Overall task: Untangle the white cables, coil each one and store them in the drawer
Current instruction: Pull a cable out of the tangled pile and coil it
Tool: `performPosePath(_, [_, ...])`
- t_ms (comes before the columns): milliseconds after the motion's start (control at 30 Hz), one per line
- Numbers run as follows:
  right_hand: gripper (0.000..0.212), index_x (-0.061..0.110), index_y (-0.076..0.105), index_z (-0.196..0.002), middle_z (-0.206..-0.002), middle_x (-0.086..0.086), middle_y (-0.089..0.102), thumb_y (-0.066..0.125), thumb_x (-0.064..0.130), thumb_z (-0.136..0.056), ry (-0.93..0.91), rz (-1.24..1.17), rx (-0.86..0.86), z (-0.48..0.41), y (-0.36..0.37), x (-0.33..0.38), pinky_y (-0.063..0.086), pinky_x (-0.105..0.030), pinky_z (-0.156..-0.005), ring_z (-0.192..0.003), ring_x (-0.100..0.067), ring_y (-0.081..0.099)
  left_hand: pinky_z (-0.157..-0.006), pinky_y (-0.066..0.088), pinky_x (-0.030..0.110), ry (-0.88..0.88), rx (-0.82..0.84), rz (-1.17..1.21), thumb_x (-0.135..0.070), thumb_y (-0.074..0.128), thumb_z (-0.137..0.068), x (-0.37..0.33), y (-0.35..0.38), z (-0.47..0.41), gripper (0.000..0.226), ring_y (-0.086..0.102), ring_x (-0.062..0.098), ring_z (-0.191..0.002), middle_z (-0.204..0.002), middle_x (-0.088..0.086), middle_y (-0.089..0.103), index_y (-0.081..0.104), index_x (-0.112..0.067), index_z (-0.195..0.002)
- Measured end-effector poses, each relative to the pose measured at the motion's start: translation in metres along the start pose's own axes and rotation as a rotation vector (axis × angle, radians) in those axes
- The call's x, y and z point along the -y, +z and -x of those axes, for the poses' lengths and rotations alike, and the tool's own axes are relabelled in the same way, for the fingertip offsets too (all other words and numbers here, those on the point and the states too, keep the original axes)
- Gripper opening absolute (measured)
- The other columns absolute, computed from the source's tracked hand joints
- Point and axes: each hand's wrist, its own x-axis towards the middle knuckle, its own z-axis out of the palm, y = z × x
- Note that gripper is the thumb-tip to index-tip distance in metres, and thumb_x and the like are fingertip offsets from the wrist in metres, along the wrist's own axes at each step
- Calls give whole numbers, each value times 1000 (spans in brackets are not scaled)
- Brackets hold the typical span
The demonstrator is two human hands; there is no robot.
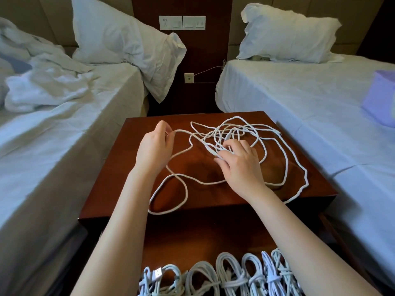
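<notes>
**Tangle spread on the tabletop, both hands in it**

The left hand (154, 146) pinches a strand at the left edge of the white cables (259, 133), which sprawl tangled across the dark tabletop (119, 178). The right hand (239, 161) rests on the knot's middle, and I cannot tell whether it pinches a strand. Coiled cables (226, 274) line the open drawer (203, 236) below.

white cables (227, 136) lie tangled on the nightstand (106, 189); coiled bundles (230, 272) fill the drawer (203, 236).
</notes>
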Motion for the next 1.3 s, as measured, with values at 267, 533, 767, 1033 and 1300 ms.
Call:
performPosePath(267, [60,14,58,-124,-120,-1,60,55,59,-84,-115,-155,120,0,-10,12,39,-33,-98,-113,-18,52,-50,37,7,-27,-60,206,-16,52,-97,-15,-11,-5,7,52,7,-57,-72,-2,57,47,-15,-91])
performPosePath(533, [26,11,71,-85,-102,-5,60,64,37,-88,-200,-174,184,3,7,18,50,-44,-77,-93,-23,56,-48,32,13,-161,-30,47,-18,50,-99,-4,-4,0,6,45,5,-61,-72,-9,46,46,-15,-94])
performPosePath(767, [34,12,69,-78,-68,3,61,51,35,-95,-144,-213,-90,-1,3,20,43,-33,-65,-69,-16,51,-70,40,31,-255,132,-268,-22,59,-93,23,7,1,15,52,26,-90,-101,10,60,65,-9,-97])
performPosePath(1033, [32,8,59,-80,-60,3,55,43,28,-99,-6,-265,-141,-6,-4,23,39,-29,-56,-53,-18,50,-61,47,14,-51,757,141,-19,53,-95,-45,-9,2,18,61,0,-63,-76,-2,68,66,-8,-93])
performPosePath(1300, [21,9,60,-88,-65,12,47,52,24,-100,-2,-220,189,-2,-1,17,42,-34,-68,-54,-12,40,-67,42,22,70,373,-85,-26,54,-97,-16,-24,-7,15,54,9,-71,-76,-9,60,65,-23,-86])
